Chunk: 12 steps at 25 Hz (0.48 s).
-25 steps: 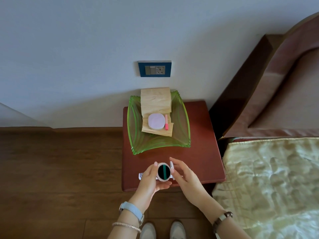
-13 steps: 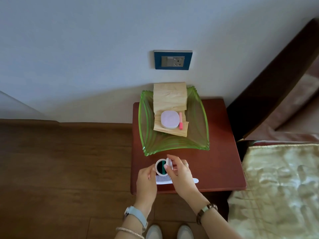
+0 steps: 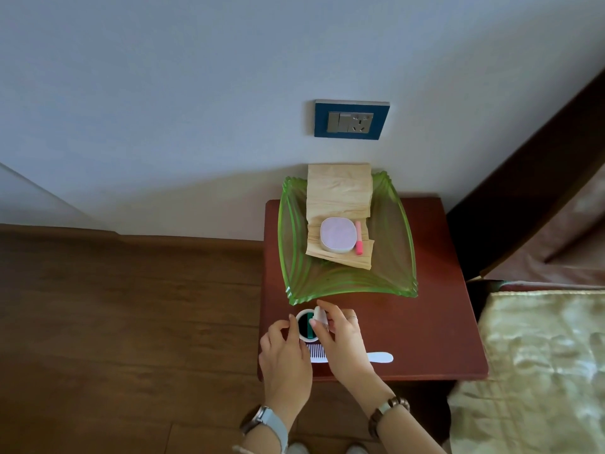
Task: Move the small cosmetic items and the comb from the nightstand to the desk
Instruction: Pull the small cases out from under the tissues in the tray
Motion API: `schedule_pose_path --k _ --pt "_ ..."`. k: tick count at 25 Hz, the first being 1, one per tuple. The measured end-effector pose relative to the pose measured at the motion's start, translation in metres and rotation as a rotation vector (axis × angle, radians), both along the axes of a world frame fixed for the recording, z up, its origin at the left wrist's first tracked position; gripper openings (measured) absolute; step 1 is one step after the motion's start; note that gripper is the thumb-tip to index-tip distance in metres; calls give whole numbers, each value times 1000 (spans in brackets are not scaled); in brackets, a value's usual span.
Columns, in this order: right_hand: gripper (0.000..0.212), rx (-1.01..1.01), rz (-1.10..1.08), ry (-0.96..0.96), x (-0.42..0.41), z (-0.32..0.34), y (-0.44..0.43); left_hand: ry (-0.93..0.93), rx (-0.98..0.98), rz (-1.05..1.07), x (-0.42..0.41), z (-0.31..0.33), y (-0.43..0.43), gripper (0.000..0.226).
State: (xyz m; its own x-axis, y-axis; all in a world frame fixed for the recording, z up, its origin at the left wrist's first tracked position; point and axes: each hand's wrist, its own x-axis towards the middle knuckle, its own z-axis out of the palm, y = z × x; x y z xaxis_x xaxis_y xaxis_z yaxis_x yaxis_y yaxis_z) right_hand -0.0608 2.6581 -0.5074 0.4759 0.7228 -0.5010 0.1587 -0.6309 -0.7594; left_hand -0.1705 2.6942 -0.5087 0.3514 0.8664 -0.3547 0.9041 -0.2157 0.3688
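A small white cup (image 3: 306, 326) with a dark inside and a green stick in it stands on the red-brown nightstand (image 3: 425, 322), near its front left corner. My left hand (image 3: 284, 355) holds the cup's left side with its fingertips. My right hand (image 3: 343, 339) pinches a small white cosmetic piece (image 3: 319, 317) right at the cup's rim. A white comb (image 3: 379, 357) lies flat just in front of the cup, with its middle hidden under my right hand. Further back, a lilac compact (image 3: 338, 234) and a pink stick (image 3: 359, 239) rest on a wooden box.
The wooden box (image 3: 339, 191) sits in a green glass tray (image 3: 386, 283) that fills the back of the nightstand. A wall socket (image 3: 352, 119) is above it. A bed with a pale cover (image 3: 540, 371) and a dark headboard lies to the right; wooden floor lies to the left.
The cup came from the front edge of the nightstand to stand further in, behind the comb. My right hand closed in on its rim with the white piece. The view shifted left.
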Motion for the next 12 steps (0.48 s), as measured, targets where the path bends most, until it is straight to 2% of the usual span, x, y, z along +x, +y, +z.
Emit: schedule_pose_path --k 5,10,12 --pt "42 16 -41 12 0 -3 -2 87 194 -129 -1 -11 -1 54" --pt "49 5 -39 18 -3 5 -5 104 143 -95 -4 -3 2 51" --pt "49 4 -60 -1 -2 11 -8 65 95 10 -7 3 5 50"
